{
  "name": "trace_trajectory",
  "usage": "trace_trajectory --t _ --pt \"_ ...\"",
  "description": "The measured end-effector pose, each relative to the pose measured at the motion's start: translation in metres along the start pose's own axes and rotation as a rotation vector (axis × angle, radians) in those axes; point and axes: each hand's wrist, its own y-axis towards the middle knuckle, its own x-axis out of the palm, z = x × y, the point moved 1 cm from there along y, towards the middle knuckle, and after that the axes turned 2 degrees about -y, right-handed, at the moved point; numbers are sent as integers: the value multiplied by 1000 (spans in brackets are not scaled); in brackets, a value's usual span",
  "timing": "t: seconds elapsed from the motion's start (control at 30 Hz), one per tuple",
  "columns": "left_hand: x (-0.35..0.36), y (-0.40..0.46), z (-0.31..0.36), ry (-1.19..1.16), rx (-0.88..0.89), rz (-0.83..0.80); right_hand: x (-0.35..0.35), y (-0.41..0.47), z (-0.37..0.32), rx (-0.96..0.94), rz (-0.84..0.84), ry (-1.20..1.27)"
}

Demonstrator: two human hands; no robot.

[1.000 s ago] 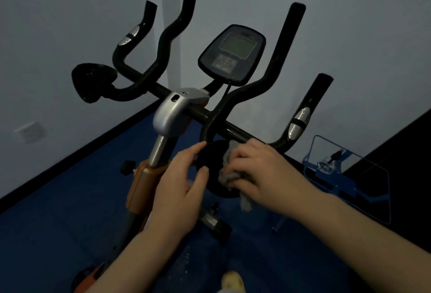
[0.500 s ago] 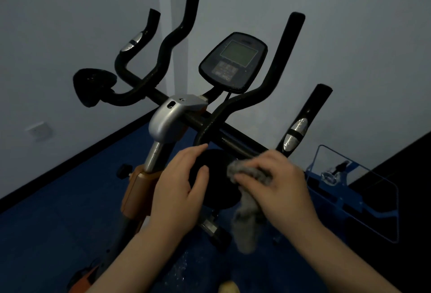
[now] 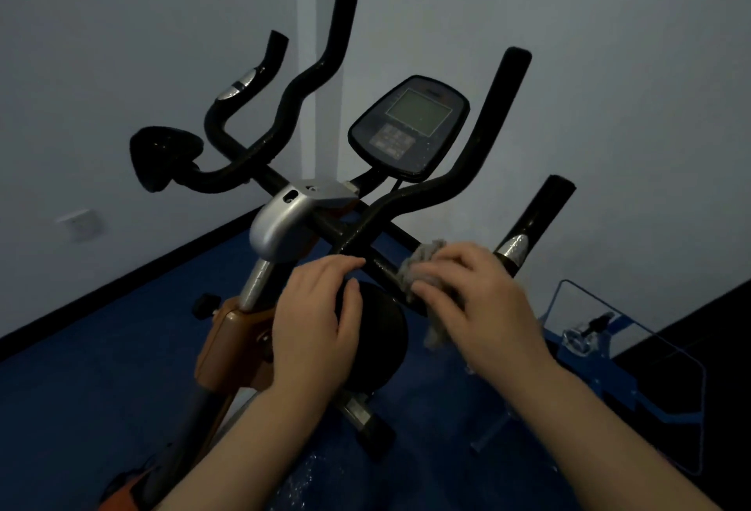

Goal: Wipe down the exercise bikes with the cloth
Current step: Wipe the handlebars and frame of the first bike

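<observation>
An exercise bike (image 3: pixel 284 222) with black handlebars, a silver stem cover and an orange frame stands before me. Its console (image 3: pixel 408 126) faces me at the centre. My right hand (image 3: pixel 483 303) is shut on a grey cloth (image 3: pixel 422 258) and presses it around the right side of the black crossbar, just left of the right grip's silver sensor (image 3: pixel 514 248). One end of the cloth hangs below the hand. My left hand (image 3: pixel 317 319) rests flat on the round black right elbow pad (image 3: pixel 384 331), fingers together, holding nothing.
A blue metal frame (image 3: pixel 634 352) stands on the blue floor at the lower right. White walls meet in a corner behind the bike, with a wall socket (image 3: pixel 81 224) at the left. The left elbow pad (image 3: pixel 162 154) juts out on the far left.
My right hand has carried the cloth up off the round pad onto the crossbar near the right grip. The left hand has stayed on the pad. The view has tilted slightly.
</observation>
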Motion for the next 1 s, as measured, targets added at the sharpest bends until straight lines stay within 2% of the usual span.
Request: trace_trajectory --t 0.07,0.13,0.2,0.3,0.43,0.6,0.8,1.0 --pt "4 -3 -4 26 50 68 5 -4 13 -105 -130 -111" --pt "6 -6 -7 10 52 124 9 -8 22 -162 -106 -113" --pt "8 -6 -9 13 46 145 12 -1 22 -144 -64 -72" --pt "9 -6 -9 13 40 155 25 27 6 -132 -96 -67" --pt "9 -6 -8 18 36 154 42 57 -7 77 -107 28" --pt "8 -8 -10 3 45 151 30 29 6 59 -96 -54" --pt "8 -6 -10 17 38 130 50 57 -10 79 -119 -52" --pt "1 -3 1 3 15 80 28 14 16 -143 -111 -98"
